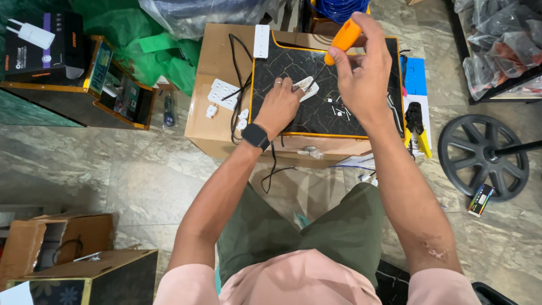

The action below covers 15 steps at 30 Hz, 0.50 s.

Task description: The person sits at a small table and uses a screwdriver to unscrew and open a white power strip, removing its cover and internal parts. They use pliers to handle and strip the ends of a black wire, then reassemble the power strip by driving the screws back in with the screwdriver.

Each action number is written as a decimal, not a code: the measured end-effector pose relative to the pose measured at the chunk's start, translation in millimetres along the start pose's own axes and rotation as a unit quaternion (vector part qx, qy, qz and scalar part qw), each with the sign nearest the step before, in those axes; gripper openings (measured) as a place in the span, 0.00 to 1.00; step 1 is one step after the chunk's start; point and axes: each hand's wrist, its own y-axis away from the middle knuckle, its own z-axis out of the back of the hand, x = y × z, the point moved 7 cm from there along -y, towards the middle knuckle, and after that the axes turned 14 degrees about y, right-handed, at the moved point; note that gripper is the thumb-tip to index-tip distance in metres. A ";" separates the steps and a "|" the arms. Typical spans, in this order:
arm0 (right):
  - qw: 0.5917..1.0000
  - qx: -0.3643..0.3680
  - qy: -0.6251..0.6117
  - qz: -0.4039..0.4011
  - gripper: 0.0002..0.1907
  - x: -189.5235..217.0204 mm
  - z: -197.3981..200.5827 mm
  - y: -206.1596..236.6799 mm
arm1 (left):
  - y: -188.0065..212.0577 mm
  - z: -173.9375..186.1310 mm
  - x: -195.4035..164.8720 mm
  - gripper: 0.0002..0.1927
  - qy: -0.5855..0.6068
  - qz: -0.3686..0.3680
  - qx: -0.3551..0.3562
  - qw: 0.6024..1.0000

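Item: low wooden desk (217,68) with a black marble-patterned top edged in orange, standing on a stone-tiled floor (113,175) and seen from above by a seated person in green trousers and a pink shirt. Left hand (278,107), wearing a black smartwatch (256,136) and a ring, rests on the black top with its fingers pressed down on a small white electrical fitting (307,87), holding it against the surface near the desk's middle. Right hand (364,70) is raised above the desk, fingers closed around the orange handle of a screwdriver (341,38); the dark shaft slants down to the white fitting, tip at or just above it. Small loose white and metal parts (339,110) lie on the black top just right of the fitting. Left part of the desk: a white multi-socket board (224,93), a narrow white power strip (261,40) at the rear edge, and a black cable (240,85) running across and hanging off the front. Right edge: a crimping tool with yellow handles (416,127). On the floor: a black wheel-shaped stand base (483,155) to the right, cardboard boxes (56,243) at lower left, green plastic sheeting (152,45) at upper left.
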 end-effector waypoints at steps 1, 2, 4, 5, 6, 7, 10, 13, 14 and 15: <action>1.000 0.001 0.000 -0.005 0.30 -0.6 0.4 0.1 | -0.4 -0.4 -0.1 0.09 -0.002 -0.001 0.001 1.000; 1.000 0.002 0.000 -0.010 0.30 -1.2 0.3 -0.1 | -0.8 -0.4 -0.1 0.09 -0.005 0.000 0.001 1.000; 1.000 0.000 0.000 -0.005 0.30 -0.6 0.1 -0.5 | -1.1 0.1 -0.6 0.08 -0.005 -0.001 -0.001 1.000; 1.000 -0.001 0.000 -0.002 0.30 -0.5 -0.3 -0.6 | -1.1 0.8 -1.1 0.09 -0.002 -0.002 -0.004 1.000; 1.000 -0.003 0.001 0.005 0.30 0.2 -0.6 -0.8 | -1.2 1.7 -1.6 0.09 0.000 -0.003 -0.007 1.000; 1.000 -0.005 0.002 0.011 0.30 0.8 -0.6 -0.6 | -1.1 1.1 -1.6 0.09 0.002 0.001 -0.002 1.000; 1.000 -0.003 -0.004 0.006 0.30 -1.0 -1.5 0.0 | -0.6 1.3 -1.4 0.09 0.002 0.007 0.005 1.000; 1.000 0.000 -0.003 0.002 0.30 -2.2 -0.8 0.7 | -1.8 1.9 -2.6 0.09 -0.002 -0.001 -0.004 1.000; 1.000 0.001 -0.002 0.003 0.30 -2.0 -0.9 1.1 | -1.8 1.5 -2.5 0.08 0.000 0.000 -0.005 1.000; 1.000 0.003 -0.004 0.001 0.30 -2.2 -1.1 0.9 | -2.1 1.3 -2.3 0.08 0.003 0.000 -0.005 1.000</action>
